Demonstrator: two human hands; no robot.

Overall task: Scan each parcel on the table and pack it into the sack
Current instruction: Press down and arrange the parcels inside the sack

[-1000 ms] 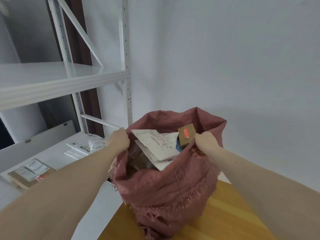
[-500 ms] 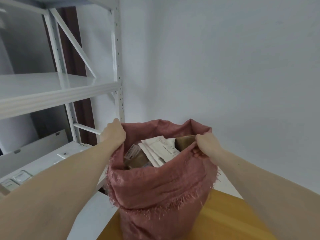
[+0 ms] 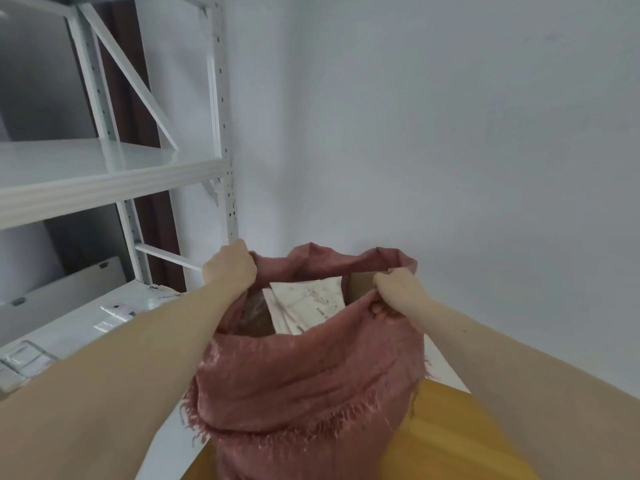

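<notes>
Far left: white desk [image 3: 79, 327] carrying flat white parcels [image 3: 117, 311] with labels, blurred, some partly hidden under the left forearm. Above and behind: white metal shelf rack [image 3: 104, 181] against a white wall [image 3: 450, 133], a dark strip showing between its uprights.

Left hand [image 3: 228, 265] gripping the left side of the rim of the pink woven sack [image 3: 304, 375], fingers curled round the fabric and hidden on the far side of the fist. Sack standing upright on a yellow wooden surface [image 3: 450, 438], mouth held wide, rim folded outward with a frayed fringe hanging over the front.

Inside the mouth: a white mailer [image 3: 308, 303] with printed text, tilted, lying against other white mailers; a clear-wrapped brown parcel [image 3: 258, 313] left of it, low in shadow; a brown cardboard box [image 3: 360, 289] right of it, just beside the right hand.

Right hand [image 3: 398, 292] gripping the right side of the rim, fingers [image 3: 379, 310] curled under and clamped on the bunched fabric.
</notes>
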